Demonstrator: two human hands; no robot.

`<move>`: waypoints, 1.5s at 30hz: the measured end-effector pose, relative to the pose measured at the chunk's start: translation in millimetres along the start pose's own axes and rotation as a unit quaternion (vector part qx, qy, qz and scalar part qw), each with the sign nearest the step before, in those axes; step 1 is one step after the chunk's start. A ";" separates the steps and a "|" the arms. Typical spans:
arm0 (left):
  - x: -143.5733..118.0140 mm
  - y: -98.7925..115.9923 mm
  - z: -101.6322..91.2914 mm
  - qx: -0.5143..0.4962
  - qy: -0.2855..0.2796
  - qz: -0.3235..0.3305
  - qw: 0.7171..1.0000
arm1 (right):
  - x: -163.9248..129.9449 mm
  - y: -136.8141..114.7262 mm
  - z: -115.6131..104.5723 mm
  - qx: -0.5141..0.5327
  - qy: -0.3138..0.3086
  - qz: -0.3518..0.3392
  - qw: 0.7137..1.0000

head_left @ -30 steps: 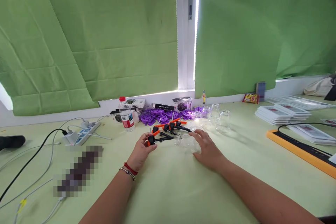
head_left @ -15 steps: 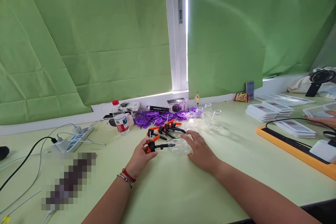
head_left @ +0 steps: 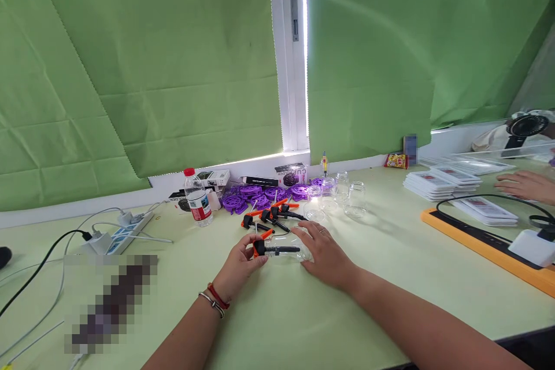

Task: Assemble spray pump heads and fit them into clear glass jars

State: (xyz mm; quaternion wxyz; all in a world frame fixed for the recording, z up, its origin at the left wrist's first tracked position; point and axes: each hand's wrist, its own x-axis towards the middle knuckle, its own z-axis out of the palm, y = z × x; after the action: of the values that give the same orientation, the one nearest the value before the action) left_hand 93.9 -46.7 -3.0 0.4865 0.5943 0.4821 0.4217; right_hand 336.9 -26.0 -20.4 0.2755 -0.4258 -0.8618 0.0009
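Observation:
Gripped in my left hand is a black-and-orange cap with a long black stem. My right hand is wrapped round the far end of a clear jar that lies on its side. The stem sits inside the jar, and the cap is at the jar's mouth; whether it is seated there I cannot tell. Just beyond my hands lie several similar black caps with stems and orange handles. Behind my right hand stand several clear jars.
Purple plastic parts lie in a heap by the window wall. A red-capped bottle stands left of them. A power strip with cables is at left. Rightward are an orange-edged strip, stacked white cards and another person's hand.
The cap has moved right, and its stem has gone into the jar. The jar and my right hand have shifted slightly left. At right, the other person's hand has moved over the cards.

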 end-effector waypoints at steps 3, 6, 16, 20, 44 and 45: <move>-0.9 1.6 1.0 -0.012 0.004 0.003 1.000 | -0.2 -0.4 1.1 -0.001 0.005 -0.006 1.000; -0.8 1.3 0.9 -0.033 0.005 0.004 0.999 | -0.2 -1.0 2.1 0.000 0.012 -0.020 1.000; 0.1 0.8 1.7 -0.145 0.010 -0.027 0.989 | -0.7 -1.0 3.9 -0.002 0.022 -0.036 0.999; 1.4 0.0 3.8 -0.178 0.078 -0.063 0.979 | -0.7 -0.4 6.2 -0.008 0.032 -0.049 0.998; -2.7 9.0 -1.5 -0.145 -0.007 -0.180 0.973 | -3.4 -1.6 0.9 0.114 0.082 -0.121 0.983; -2.8 9.2 -1.5 -0.144 -0.007 -0.182 0.973 | -3.8 -1.5 -0.1 0.125 0.063 -0.121 0.983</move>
State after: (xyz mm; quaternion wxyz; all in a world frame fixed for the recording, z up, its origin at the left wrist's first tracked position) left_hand 93.4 -49.7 6.2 0.6389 0.4233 0.5127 0.3870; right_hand 337.7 -29.8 -21.8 0.3782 -0.2799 -0.8811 0.0488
